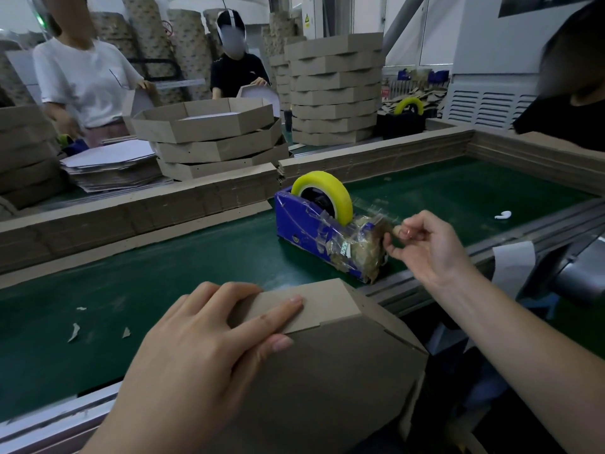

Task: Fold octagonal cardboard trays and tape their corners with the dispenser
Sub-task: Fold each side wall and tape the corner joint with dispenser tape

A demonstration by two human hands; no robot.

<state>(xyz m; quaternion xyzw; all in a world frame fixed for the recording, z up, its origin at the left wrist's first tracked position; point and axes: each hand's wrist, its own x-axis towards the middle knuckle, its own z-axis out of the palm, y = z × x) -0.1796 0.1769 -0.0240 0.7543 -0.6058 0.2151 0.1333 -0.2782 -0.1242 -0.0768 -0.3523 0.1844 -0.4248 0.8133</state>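
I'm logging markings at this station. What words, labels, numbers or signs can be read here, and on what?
No text here is legible.
Yellow warning triangle sticker on the white cabinet door: wording too small.
Red round sign among the paper rolls: blurred.
Red tag beside the tall tray stack: blurred.
Green-and-white sticker on the blue tape dispenser: too small.

Left grip point(209, 332) lies palm down, fingers straight and slightly spread, forearm entering from below. Right grip point(429, 247) reaches forward, thumb and forefinger pinching tape point(388, 215), other fingers curled.
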